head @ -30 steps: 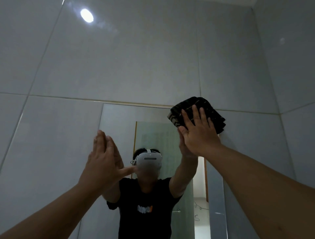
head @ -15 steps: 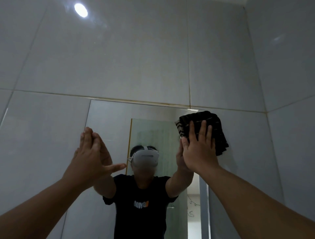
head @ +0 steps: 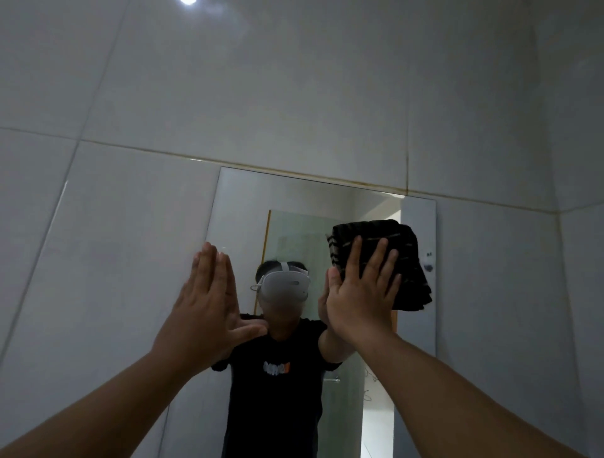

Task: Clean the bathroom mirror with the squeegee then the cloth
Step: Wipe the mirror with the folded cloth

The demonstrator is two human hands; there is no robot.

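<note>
A frameless bathroom mirror [head: 294,196] hangs on the tiled wall ahead. My right hand [head: 359,294] presses a folded dark striped cloth [head: 408,261] flat against the glass near the mirror's upper right, fingers spread over it. My left hand [head: 206,304] lies flat and empty on the mirror's left edge, fingers together and thumb out. No squeegee is in view. The mirror reflects a person in a black shirt with a white headset.
Large pale grey wall tiles [head: 294,98] surround the mirror, with a side wall [head: 581,261] close on the right. A ceiling light glares at the top [head: 188,1]. The mirror reflects a doorway behind.
My right hand has slid the cloth down from the mirror's top edge onto the glass. My left hand stays braced at the left edge. The camera has tilted and shifted.
</note>
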